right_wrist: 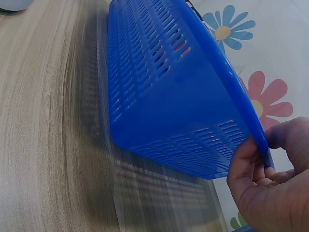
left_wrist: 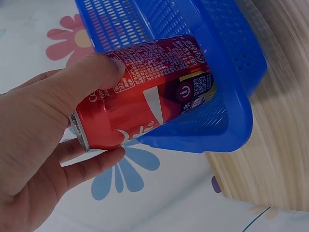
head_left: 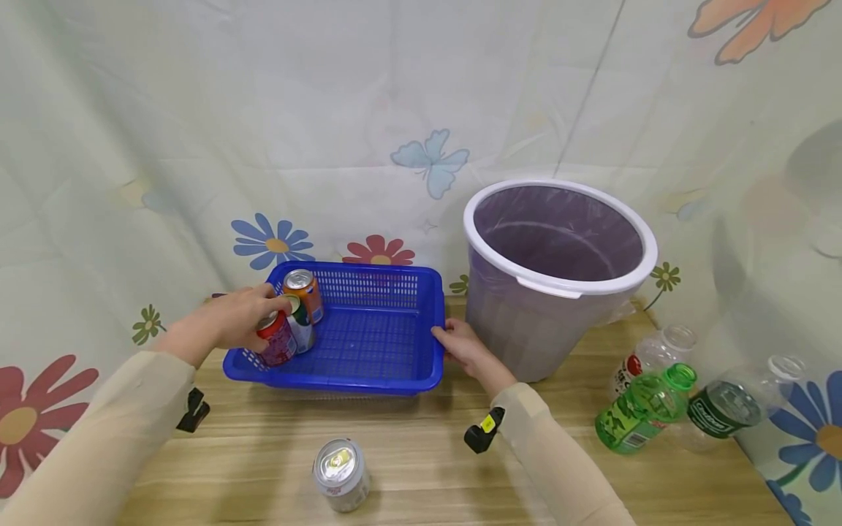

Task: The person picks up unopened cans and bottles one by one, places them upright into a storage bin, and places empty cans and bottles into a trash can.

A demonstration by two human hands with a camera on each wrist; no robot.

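Red can is held by left fingers; only right wrist view shows right fingers curled beneath basket rim.

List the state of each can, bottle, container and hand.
Left hand: grips red can
Red can: in basket, held
Green can: upright in basket
Orange can: upright in basket
Basket: open, holding three cans
Right hand: grips basket
Silver can: upright on table
Bin: upright, lidless
Green bottle: standing, looks uncapped
Red-label bottle: standing, uncapped
Green-label bottle: standing, uncapped
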